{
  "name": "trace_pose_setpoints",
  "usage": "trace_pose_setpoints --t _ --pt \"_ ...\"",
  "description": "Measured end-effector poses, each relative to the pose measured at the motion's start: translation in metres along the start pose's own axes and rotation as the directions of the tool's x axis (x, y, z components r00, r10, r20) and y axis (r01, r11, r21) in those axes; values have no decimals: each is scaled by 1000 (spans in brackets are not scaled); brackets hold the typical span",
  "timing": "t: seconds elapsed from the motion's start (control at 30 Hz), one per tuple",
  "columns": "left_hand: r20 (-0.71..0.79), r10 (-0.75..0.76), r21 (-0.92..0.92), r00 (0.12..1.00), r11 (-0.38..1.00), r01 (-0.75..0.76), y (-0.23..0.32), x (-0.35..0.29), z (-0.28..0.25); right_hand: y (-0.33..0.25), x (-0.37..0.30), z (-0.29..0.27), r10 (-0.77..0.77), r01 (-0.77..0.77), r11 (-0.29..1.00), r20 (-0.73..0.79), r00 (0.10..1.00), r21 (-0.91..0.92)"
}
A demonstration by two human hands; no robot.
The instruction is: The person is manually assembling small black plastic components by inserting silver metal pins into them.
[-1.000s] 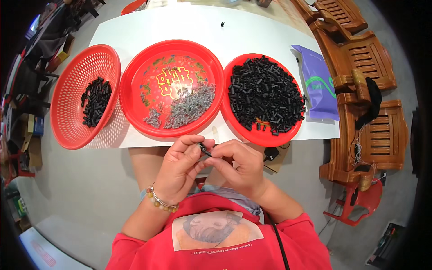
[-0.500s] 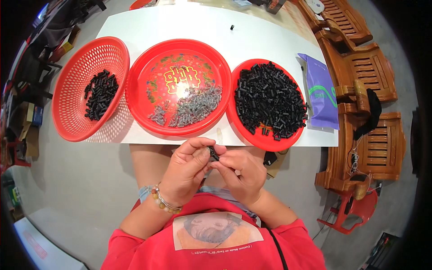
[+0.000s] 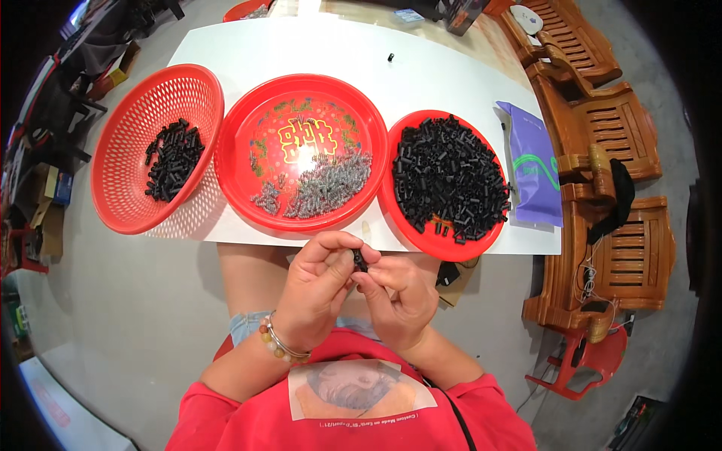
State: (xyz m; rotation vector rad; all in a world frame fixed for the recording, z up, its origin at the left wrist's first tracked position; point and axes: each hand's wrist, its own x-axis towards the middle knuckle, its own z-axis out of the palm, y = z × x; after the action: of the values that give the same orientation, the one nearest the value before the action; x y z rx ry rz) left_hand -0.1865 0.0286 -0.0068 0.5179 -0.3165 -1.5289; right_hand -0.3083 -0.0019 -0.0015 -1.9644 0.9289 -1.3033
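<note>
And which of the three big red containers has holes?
The leftmost, the basket: holes cover its wall, while the middle tray and right tray look solid.

Floor [image 3: 150, 316]: smooth, grey. Right side: slatted wooden seats [image 3: 625, 124] in a row, red plastic chair [image 3: 604, 353] near their lower end. Centre: white-topped table [image 3: 323, 51], brightly lit.

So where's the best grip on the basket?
Probably the left rim of the basket, coming from the left: that side is free and the lip stands up, while the tray crowds the right and black parts lie inside.
</note>
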Motion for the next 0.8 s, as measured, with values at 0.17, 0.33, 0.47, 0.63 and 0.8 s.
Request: trace_pose_setpoints --t 0.17,0.33,0.47,0.63,0.8 --pt "2 30 45 1000 999 -31 0 0 5 -3 -3 4 41 -40 997 -25 999 60" --pt "87 30 16 996 999 -32 4 0 3 -8 -6 4 208 -194 947 -25 978 257" --pt "111 -27 112 993 994 15 10 0 1 -7 -3 -3 168 -168 959 18 986 229" --pt "10 -132 162 991 978 128 19 -3 12 -4 6 -13 67 -73 990 52 996 118" --pt "55 -194 182 979 967 181 22 -5 0 1 26 -23 -77 95 995 304 950 -44"
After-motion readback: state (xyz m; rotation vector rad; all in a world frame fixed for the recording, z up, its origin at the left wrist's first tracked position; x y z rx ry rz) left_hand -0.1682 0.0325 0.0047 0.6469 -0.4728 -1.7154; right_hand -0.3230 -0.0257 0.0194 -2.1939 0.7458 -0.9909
